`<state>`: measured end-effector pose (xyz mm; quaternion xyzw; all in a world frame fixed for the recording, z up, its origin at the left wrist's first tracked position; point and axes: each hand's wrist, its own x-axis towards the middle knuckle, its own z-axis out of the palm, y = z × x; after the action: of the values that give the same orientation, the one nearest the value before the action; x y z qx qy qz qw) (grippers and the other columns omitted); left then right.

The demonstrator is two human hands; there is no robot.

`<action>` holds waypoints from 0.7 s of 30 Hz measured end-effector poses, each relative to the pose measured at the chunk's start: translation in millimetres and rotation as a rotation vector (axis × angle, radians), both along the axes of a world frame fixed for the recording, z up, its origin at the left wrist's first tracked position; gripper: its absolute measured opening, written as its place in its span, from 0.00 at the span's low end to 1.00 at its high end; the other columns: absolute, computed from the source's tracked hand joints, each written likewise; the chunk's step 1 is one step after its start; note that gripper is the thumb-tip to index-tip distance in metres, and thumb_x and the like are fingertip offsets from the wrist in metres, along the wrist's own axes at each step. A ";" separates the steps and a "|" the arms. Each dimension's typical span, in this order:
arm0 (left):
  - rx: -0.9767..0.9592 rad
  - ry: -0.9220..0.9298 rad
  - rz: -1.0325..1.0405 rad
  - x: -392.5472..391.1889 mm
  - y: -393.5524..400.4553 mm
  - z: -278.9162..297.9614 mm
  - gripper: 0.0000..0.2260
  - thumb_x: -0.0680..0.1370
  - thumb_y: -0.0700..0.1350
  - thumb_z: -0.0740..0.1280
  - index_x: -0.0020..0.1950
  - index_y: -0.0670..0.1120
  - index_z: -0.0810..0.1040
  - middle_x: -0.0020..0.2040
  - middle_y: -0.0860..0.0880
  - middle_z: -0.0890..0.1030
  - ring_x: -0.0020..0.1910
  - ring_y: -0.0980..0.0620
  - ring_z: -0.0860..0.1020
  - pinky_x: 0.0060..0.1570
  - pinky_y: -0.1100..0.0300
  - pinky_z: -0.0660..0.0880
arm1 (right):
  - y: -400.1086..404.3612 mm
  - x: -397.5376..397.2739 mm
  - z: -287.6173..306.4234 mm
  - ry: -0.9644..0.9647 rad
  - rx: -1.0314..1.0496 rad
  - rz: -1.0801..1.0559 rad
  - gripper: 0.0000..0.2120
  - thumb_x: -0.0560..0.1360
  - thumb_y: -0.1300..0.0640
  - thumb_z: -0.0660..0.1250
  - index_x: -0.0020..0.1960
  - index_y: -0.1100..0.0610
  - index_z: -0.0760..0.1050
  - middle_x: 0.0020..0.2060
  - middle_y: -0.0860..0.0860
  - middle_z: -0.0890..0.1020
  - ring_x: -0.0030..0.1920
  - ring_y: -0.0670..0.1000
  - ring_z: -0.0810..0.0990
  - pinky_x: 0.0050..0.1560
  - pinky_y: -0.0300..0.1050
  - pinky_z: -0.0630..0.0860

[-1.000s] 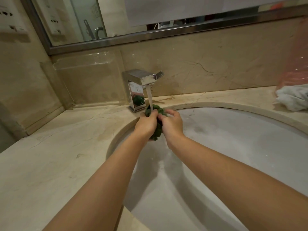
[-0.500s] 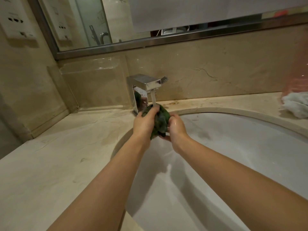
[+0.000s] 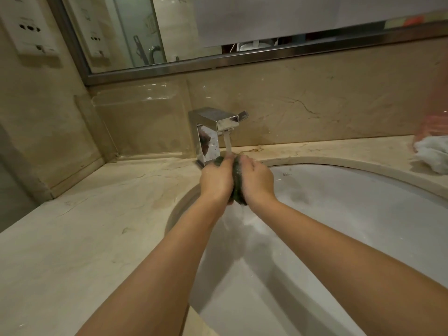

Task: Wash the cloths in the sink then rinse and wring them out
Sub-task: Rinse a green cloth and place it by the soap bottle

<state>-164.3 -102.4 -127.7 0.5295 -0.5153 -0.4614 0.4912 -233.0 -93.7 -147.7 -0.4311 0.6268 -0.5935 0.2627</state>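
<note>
Two hands, one green cloth under the tap

Both palms squeeze the balled green cloth [image 3: 237,187] between them: my left hand [image 3: 216,179] and right hand [image 3: 256,178] curl round it, directly under the faucet [image 3: 214,132] so the stream [image 3: 228,146] soaks it and runoff drops into the sink [image 3: 339,214] below. A white cloth [image 3: 432,154] waits far to my right on the counter [image 3: 72,238], likely next.
</note>
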 end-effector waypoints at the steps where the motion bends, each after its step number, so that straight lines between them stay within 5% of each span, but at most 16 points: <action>1: -0.008 -0.031 -0.016 -0.5 1.1 -0.1 0.14 0.82 0.55 0.59 0.46 0.48 0.77 0.40 0.44 0.81 0.35 0.46 0.79 0.27 0.57 0.76 | 0.1 -2.9 0.7 0.115 -0.016 -0.017 0.17 0.83 0.49 0.53 0.50 0.54 0.79 0.44 0.52 0.80 0.48 0.55 0.78 0.50 0.51 0.75; 5: 0.013 -0.041 -0.047 -3.4 3.8 0.4 0.15 0.83 0.55 0.56 0.45 0.47 0.75 0.35 0.45 0.77 0.28 0.49 0.74 0.20 0.64 0.68 | -0.2 -11.5 -1.7 0.301 -0.118 -0.050 0.18 0.84 0.51 0.52 0.44 0.57 0.76 0.38 0.53 0.78 0.42 0.55 0.76 0.41 0.48 0.71; 9: 0.087 0.059 -0.075 -2.6 4.1 -3.3 0.16 0.82 0.58 0.57 0.47 0.47 0.76 0.38 0.46 0.78 0.34 0.49 0.76 0.29 0.60 0.72 | 1.2 -5.3 -8.9 0.318 -0.110 -0.100 0.15 0.84 0.50 0.52 0.47 0.56 0.73 0.38 0.50 0.76 0.42 0.53 0.76 0.40 0.47 0.71; 12: 0.141 0.147 -0.054 -2.7 -2.5 -6.4 0.21 0.81 0.61 0.54 0.61 0.48 0.76 0.51 0.46 0.80 0.50 0.46 0.78 0.51 0.52 0.78 | -2.0 -5.4 -10.4 0.167 -0.039 -0.019 0.11 0.82 0.47 0.55 0.54 0.54 0.69 0.45 0.50 0.77 0.49 0.53 0.79 0.49 0.52 0.80; 14: 0.209 0.280 -0.083 -2.6 -5.0 -5.4 0.28 0.80 0.65 0.50 0.67 0.46 0.74 0.58 0.44 0.78 0.59 0.45 0.76 0.64 0.47 0.72 | -3.6 -6.9 -10.6 0.008 -0.051 0.044 0.09 0.82 0.47 0.55 0.53 0.52 0.69 0.45 0.49 0.77 0.51 0.53 0.79 0.52 0.54 0.80; 18: 0.348 0.538 -0.205 1.6 -9.3 -6.7 0.35 0.75 0.71 0.55 0.64 0.42 0.77 0.59 0.39 0.80 0.58 0.42 0.78 0.63 0.46 0.73 | 2.1 -7.4 -7.4 -0.176 -0.183 0.041 0.16 0.82 0.56 0.54 0.45 0.52 0.80 0.41 0.46 0.80 0.49 0.50 0.78 0.53 0.52 0.80; 21: 0.350 0.459 -0.247 5.4 -9.5 -7.5 0.26 0.73 0.62 0.67 0.62 0.46 0.77 0.56 0.41 0.81 0.55 0.43 0.80 0.56 0.49 0.78 | 3.2 -9.8 1.8 -0.377 -0.218 0.060 0.22 0.79 0.53 0.52 0.41 0.59 0.82 0.39 0.55 0.83 0.42 0.51 0.79 0.40 0.41 0.78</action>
<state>-158.9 -112.0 -135.3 0.4214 -0.3642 -0.7067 0.4363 -242.9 -90.5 -145.9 -0.3568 0.4854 -0.7199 0.3447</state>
